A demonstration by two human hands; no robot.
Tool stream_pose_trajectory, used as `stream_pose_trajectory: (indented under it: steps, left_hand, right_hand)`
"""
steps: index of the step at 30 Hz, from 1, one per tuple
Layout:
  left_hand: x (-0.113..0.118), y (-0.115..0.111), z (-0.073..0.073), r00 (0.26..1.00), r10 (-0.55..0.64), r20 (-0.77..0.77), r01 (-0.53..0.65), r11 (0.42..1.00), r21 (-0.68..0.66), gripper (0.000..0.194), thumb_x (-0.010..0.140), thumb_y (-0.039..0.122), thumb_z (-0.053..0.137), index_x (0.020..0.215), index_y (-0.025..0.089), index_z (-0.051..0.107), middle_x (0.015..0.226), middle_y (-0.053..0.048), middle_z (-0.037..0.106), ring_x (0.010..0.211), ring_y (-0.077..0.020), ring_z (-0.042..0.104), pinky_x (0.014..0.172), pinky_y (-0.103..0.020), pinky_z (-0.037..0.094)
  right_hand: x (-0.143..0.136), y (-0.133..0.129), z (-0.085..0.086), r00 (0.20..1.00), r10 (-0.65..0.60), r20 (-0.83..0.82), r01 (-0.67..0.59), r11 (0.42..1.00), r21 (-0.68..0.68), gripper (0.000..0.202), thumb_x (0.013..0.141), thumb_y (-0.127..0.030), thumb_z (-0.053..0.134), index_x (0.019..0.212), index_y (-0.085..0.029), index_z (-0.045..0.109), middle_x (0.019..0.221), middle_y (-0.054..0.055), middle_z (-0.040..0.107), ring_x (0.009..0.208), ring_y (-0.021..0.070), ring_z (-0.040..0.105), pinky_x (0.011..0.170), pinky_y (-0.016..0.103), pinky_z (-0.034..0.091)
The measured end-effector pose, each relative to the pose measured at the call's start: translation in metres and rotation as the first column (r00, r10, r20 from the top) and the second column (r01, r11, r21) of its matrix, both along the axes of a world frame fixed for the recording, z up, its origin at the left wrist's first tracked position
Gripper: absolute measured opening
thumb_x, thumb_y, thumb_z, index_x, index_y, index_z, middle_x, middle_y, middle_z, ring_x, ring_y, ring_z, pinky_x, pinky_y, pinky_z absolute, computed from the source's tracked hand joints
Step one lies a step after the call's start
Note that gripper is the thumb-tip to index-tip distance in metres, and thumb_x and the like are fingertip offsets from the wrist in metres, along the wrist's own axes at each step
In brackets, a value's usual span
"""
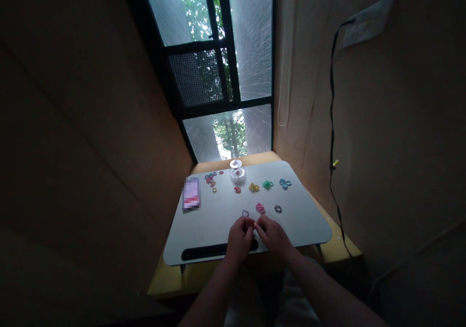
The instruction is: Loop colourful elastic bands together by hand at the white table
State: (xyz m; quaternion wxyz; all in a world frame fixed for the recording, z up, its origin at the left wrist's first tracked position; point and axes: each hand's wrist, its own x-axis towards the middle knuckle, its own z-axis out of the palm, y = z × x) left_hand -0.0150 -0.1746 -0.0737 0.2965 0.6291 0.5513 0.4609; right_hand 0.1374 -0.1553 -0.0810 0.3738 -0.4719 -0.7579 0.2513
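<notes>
My left hand (240, 235) and my right hand (272, 234) meet over the front of a small white table (218, 220). Their fingers are pinched together at the tips, around something too small to make out. Just beyond them lie a pale purple ring (245, 213), a pink pile of rings (260, 208) and a dark ring bunch (278, 209). Farther back are red rings (237, 190), yellow rings (254, 187), green rings (267, 184) and blue rings (285, 184). A mixed-colour group (210, 179) sits at the back left.
A clear round container (238, 174) stands at the table's back. At the left edge lies a blurred, pinkish flat object (191, 194). A black slotted strip (204, 251) runs along the front edge. A black cord (332, 123) hangs down the right wall.
</notes>
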Motion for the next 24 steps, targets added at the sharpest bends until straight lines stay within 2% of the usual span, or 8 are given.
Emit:
stream_pose_trajectory:
  steps: [9,15,24]
  left_hand:
    - [-0.0016,0.0022,-0.0067,0.999,0.012,0.044,-0.012,1.000,-0.001,0.009,0.084,0.021,0.056,0.089,0.019,0.065,0.080,-0.001,0.067,0.073,-0.0164,0.062,0.070,-0.027,0.046]
    - [-0.0014,0.0036,-0.0064,0.996,0.029,0.087,-0.030,1.000,0.005,0.008,0.084,0.026,0.060,0.086,0.019,0.063,0.075,0.001,0.063,0.069,-0.0149,0.058,0.066,-0.025,0.044]
    - [-0.0002,0.0014,-0.0039,0.998,0.013,0.067,-0.014,1.000,0.005,0.010,0.084,0.030,0.062,0.086,0.019,0.061,0.077,0.001,0.062,0.070,-0.0143,0.057,0.067,-0.024,0.044]
  right_hand:
    - [-0.0007,-0.0012,-0.0001,0.999,0.001,0.032,-0.003,0.999,0.040,0.013,0.089,-0.027,0.049,0.077,-0.022,0.053,0.068,-0.001,0.060,0.063,0.0153,0.056,0.060,0.024,0.035]
    - [-0.0009,-0.0014,0.0002,0.999,0.001,0.036,-0.003,0.999,0.054,0.010,0.086,-0.023,0.048,0.076,-0.022,0.051,0.068,-0.001,0.059,0.063,0.0151,0.055,0.061,0.025,0.036]
    - [-0.0009,-0.0011,-0.0010,0.999,-0.017,0.034,0.015,0.998,0.063,0.008,0.085,-0.022,0.047,0.077,-0.023,0.049,0.068,-0.001,0.058,0.062,0.0151,0.055,0.061,0.025,0.035]
